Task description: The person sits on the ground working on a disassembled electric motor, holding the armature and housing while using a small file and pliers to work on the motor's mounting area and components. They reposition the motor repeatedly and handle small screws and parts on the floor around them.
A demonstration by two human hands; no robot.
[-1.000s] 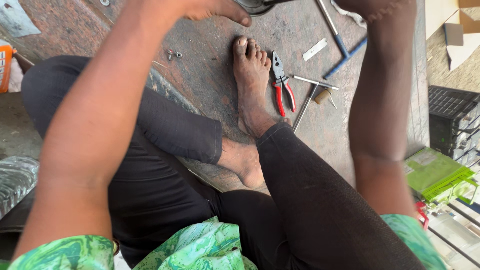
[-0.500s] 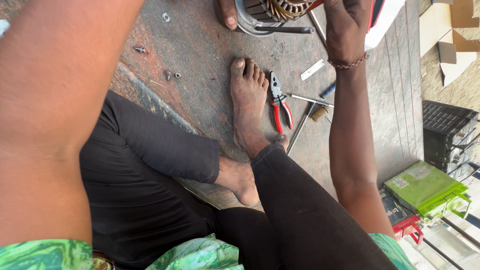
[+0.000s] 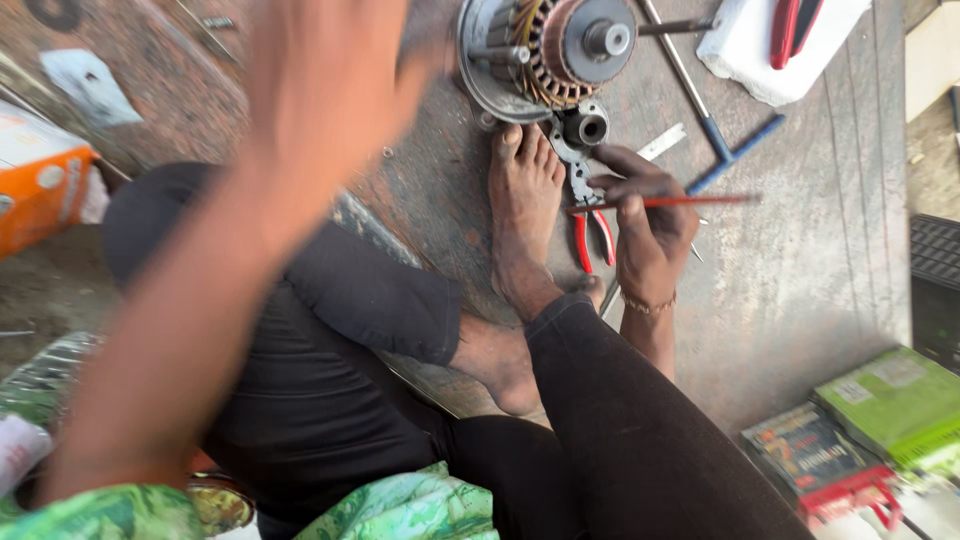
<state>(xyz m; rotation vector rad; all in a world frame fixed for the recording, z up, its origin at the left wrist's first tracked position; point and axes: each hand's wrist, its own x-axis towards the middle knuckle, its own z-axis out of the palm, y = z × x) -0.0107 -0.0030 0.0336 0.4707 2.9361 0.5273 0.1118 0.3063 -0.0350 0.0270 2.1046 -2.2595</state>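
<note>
**Seated person holds a thin red rod beside a stripped electric motor**

Seen from above, a person in black trousers sits on a worn grey floor (image 3: 800, 290) with legs folded. The right hand (image 3: 645, 225) is closed around a thin red rod (image 3: 690, 201), pinched between thumb and fingers and lying roughly level, its far end pointing to the right. The left hand (image 3: 330, 80) is raised close to the camera and badly blurred, so I cannot tell whether it is open or holds anything.

Just beyond the right hand lies an electric motor (image 3: 545, 50) with copper windings and a grey hub showing. The person's bare foot (image 3: 525, 200) rests with its toes touching the motor's rim. Red-handled pliers (image 3: 590, 225) lie between the foot and the right hand, partly hidden by the fingers. A blue-handled T-shaped tool (image 3: 725, 150) lies near the motor on the right. An orange box (image 3: 40, 180) sits at the far left, and green boxes (image 3: 885, 405) lie at the lower right.
</note>
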